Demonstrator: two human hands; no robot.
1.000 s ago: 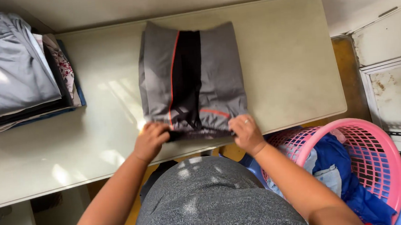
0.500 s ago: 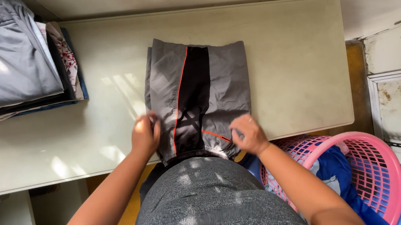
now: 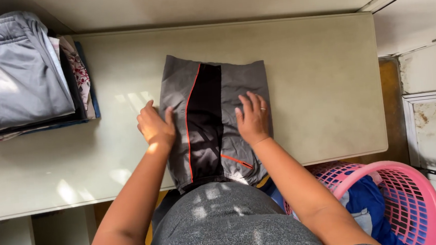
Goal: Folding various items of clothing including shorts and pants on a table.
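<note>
Both hands lie flat and open on grey shorts [image 3: 213, 123]: left hand [image 3: 156, 128] at their left edge, right hand [image 3: 252, 121] on the right half. The shorts' long axis runs away from the person across the desk [image 3: 317, 79], waistband nearest, with folded clothes [image 3: 18, 75] far left.

One pair of shorts [image 3: 216, 122], one clothes pile [image 3: 20, 75], one pink basket [image 3: 402, 201], two hands.
</note>
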